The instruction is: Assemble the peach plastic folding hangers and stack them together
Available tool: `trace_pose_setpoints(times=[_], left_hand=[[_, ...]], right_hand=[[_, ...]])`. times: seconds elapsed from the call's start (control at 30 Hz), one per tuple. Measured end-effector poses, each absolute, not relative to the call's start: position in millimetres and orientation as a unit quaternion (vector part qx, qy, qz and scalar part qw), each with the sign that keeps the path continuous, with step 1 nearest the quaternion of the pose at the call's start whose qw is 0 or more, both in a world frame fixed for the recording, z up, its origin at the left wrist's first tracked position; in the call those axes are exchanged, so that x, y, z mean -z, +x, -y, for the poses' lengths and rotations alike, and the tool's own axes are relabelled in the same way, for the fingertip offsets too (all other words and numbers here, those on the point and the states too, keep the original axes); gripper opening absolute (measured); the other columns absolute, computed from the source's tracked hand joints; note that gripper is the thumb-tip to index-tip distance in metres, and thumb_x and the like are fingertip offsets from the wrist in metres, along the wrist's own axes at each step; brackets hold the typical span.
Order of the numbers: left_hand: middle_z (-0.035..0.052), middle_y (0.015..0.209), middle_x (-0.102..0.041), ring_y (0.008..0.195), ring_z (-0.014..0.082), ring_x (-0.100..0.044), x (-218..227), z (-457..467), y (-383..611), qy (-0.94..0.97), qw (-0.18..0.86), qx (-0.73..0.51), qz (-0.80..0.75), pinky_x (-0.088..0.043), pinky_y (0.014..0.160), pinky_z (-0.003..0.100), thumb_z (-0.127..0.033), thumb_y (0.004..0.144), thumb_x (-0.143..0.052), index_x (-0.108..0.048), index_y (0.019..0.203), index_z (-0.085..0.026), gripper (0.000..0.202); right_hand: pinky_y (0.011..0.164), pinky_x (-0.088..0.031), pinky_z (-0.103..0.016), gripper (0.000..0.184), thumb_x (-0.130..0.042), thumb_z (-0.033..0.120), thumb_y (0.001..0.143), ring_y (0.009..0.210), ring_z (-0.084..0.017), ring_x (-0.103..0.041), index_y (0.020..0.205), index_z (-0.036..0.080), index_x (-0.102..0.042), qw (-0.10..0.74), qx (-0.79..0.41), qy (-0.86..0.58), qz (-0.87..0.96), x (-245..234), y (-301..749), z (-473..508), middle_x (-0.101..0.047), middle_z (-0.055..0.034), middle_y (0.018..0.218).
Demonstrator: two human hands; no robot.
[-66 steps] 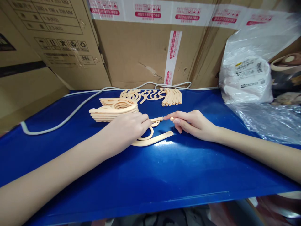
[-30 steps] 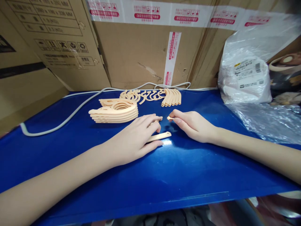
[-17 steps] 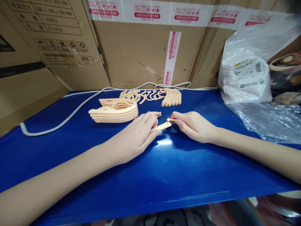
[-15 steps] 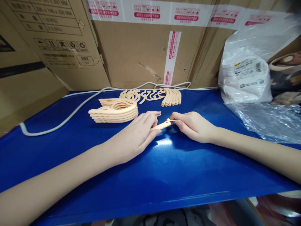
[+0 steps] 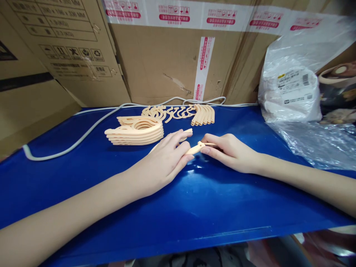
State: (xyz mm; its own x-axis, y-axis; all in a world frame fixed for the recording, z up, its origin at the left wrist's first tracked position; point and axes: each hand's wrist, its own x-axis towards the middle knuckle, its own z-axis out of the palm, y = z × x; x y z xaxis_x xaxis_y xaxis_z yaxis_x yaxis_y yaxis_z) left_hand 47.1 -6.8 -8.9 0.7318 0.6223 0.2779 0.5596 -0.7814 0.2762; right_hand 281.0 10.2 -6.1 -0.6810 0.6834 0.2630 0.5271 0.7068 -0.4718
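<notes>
My left hand [image 5: 167, 159] is closed around a cream plastic hanger part [image 5: 195, 149], thumb below and fingers over it. Another pale end of it [image 5: 188, 132] pokes out past the fingertips. My right hand [image 5: 232, 152] pinches a thin cream hanger hook [image 5: 210, 144] between thumb and forefinger. Its near end meets the tip of the hanger part; whether the two are joined I cannot tell. Just beyond my left hand lies a neat stack of cream hanger pieces [image 5: 133, 132]. Farther back are loose curved hooks [image 5: 178, 112] and a row of curved hanger arms [image 5: 203, 115].
Cardboard boxes [image 5: 167, 55] wall off the back and left of the blue table [image 5: 178, 218]. A white cable [image 5: 91, 135] runs along the left and back. At the right sits a plastic-wrapped bundle [image 5: 290, 91], its clear film spreading over the table.
The hanger part has turned a little and shifted slightly right, its far end now sticking out more past my left fingers. More of the hook shows in my right hand.
</notes>
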Motion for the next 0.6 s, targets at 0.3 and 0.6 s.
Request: trace_pose_setpoints(times=[0.3,0.6], left_hand=[[0.0137,0.149,-0.038,0.141,0.0234,-0.031,10.5,5.8,45.2,0.923,0.089,-0.189,-0.322,-0.030,0.116,0.047,-0.033,0.104,-0.029,-0.055,0.112,-0.015,0.033],[0.0133,0.148,-0.040,0.136,0.0240,-0.037,12.9,6.3,44.5,0.928,0.085,-0.187,-0.312,-0.034,0.114,0.046,-0.033,0.104,-0.028,-0.057,0.111,-0.014,0.035]], right_hand=[[0.054,-0.032,-0.023,0.037,-0.036,0.046,0.101,0.053,-0.009,-0.048,0.082,0.019,-0.053,0.221,-0.164,-0.353,0.894,4.3,278.8,-5.7,-0.055,0.0031,0.065],[0.049,-0.030,-0.026,0.047,-0.025,0.045,0.104,0.056,-0.014,-0.062,0.091,0.017,-0.062,0.161,0.083,-0.333,0.925,8.2,283.7,-4.0,-0.069,-0.0029,0.073]])
